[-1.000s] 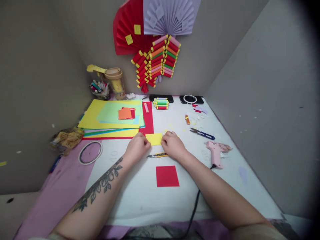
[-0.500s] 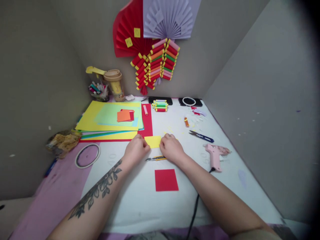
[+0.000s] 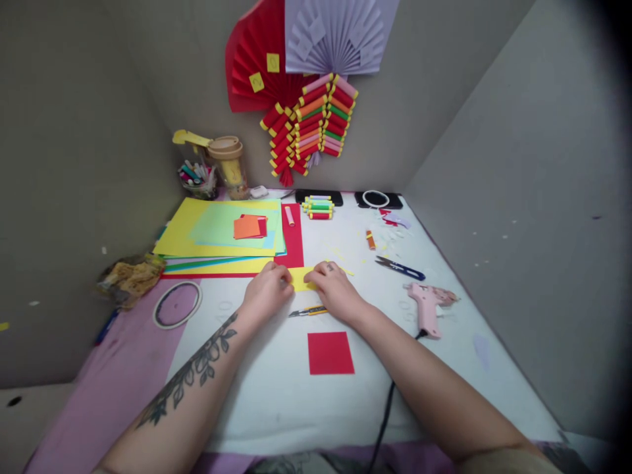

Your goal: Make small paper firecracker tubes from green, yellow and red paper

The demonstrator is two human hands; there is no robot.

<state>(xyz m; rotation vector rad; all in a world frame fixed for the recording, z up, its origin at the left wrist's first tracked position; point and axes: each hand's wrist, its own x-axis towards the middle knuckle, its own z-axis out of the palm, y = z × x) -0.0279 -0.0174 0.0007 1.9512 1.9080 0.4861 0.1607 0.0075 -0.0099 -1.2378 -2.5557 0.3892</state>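
A small yellow paper strip (image 3: 301,279) lies flat between my two hands. My left hand (image 3: 269,288) has its fingers closed on the strip's left end. The curled fingers of my right hand (image 3: 336,288) rest over its right part, thumb and fingertips on the paper. A thin yellow sliver (image 3: 349,272) shows just past my right knuckles. Below the hands lies a yellow-and-black craft knife (image 3: 309,311), its handle end partly under my right hand. A red paper square (image 3: 330,353) is flat on the table nearer to me.
Coloured sheets (image 3: 217,227) are stacked at the back left, near a tape roll (image 3: 157,315). On the right are snips (image 3: 399,268) and a pink glue gun (image 3: 426,308) with its cord running forward. Small paper rolls (image 3: 320,207) sit at the back.
My right hand has shifted slightly left over the yellow paper, its fingers reaching further across it. The whole view has moved slightly.
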